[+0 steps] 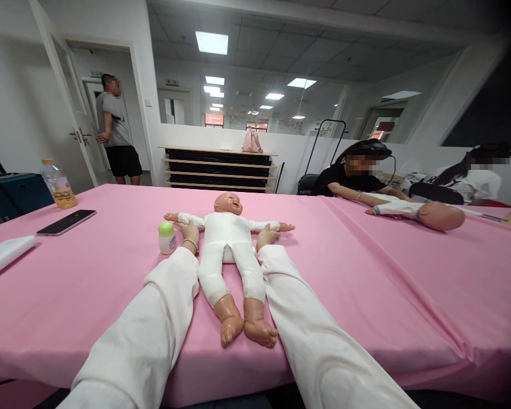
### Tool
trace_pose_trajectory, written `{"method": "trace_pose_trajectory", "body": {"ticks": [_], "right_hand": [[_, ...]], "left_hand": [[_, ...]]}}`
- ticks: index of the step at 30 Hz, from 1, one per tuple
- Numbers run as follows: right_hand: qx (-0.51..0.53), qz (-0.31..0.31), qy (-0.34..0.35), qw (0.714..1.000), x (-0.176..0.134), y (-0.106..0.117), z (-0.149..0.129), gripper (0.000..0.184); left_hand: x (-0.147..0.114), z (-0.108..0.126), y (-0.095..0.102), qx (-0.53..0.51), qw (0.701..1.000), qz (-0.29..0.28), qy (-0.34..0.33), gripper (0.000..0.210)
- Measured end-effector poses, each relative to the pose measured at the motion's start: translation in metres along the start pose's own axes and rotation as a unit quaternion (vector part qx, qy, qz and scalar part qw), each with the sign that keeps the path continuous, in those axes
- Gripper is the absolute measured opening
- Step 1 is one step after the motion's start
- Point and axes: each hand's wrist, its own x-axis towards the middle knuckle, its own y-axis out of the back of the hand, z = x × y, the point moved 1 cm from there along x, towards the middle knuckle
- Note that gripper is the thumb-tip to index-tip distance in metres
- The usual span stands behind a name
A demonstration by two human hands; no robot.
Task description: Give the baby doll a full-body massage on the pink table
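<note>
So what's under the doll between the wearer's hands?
Pink cloth shows around the doll and between its legs. Whatever lies directly beneath its torso is covered by the body and can't be seen.

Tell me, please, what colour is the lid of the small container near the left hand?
Light green; the lid shows best in the head view.
</note>
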Motion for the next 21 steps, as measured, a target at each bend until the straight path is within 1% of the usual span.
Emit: {"method": "trace_pose_trajectory", "body": {"ticks": [2, 4, 6, 7, 8, 9, 10, 11, 12, 14, 16, 18, 21], "right_hand": [[0.007, 0.024, -0.033, 0.999, 0.000, 0.001, 0.004, 0.044], [0.011, 0.054, -0.071, 0.996, -0.001, -0.001, 0.006, 0.048], [0.020, 0.079, -0.092, 0.992, -0.002, -0.004, 0.004, 0.055], [0.030, 0.081, -0.085, 0.993, -0.002, -0.006, 0.001, 0.057], [0.043, 0.070, -0.063, 0.995, -0.002, -0.007, -0.002, 0.059], [0.056, 0.049, -0.031, 0.997, -0.003, -0.009, -0.005, 0.061], [0.066, 0.018, 0.004, 0.998, -0.003, -0.011, -0.009, 0.062], [0.070, -0.015, 0.035, 0.997, -0.004, -0.013, -0.012, 0.062], [0.069, -0.046, 0.056, 0.995, -0.005, -0.014, -0.014, 0.063], [0.061, -0.096, 0.075, 0.991, -0.006, -0.016, -0.017, 0.061], [0.050, -0.134, 0.090, 0.986, -0.007, -0.017, -0.017, 0.059], [0.033, -0.165, 0.111, 0.979, -0.007, -0.018, -0.016, 0.056], [0.007, -0.193, 0.133, 0.972, -0.005, -0.020, -0.015, 0.053]], "left_hand": [[-0.001, 0.000, 0.001, -0.010, 1.000, 0.002, 0.007, 0.040], [-0.008, -0.009, 0.009, -0.016, 1.000, 0.008, 0.019, 0.044], [-0.018, -0.022, 0.022, -0.031, 0.996, 0.039, 0.074, 0.049], [-0.022, -0.028, 0.028, -0.041, 0.989, 0.069, 0.122, 0.052], [-0.026, -0.032, 0.033, -0.049, 0.981, 0.094, 0.164, 0.056], [-0.028, -0.034, 0.036, -0.054, 0.974, 0.111, 0.192, 0.059], [-0.029, -0.034, 0.038, -0.051, 0.972, 0.115, 0.198, 0.061], [-0.028, -0.032, 0.038, -0.039, 0.977, 0.105, 0.179, 0.062], [-0.026, -0.029, 0.037, -0.021, 0.985, 0.086, 0.145, 0.061], [-0.022, -0.024, 0.033, 0.027, 0.996, 0.044, 0.075, 0.061], [-0.019, -0.022, 0.029, 0.077, 0.997, 0.009, 0.027, 0.062], [-0.018, -0.023, 0.027, 0.115, 0.993, -0.016, -0.001, 0.061], [-0.020, -0.024, 0.026, 0.145, 0.989, -0.034, -0.019, 0.056]]}}
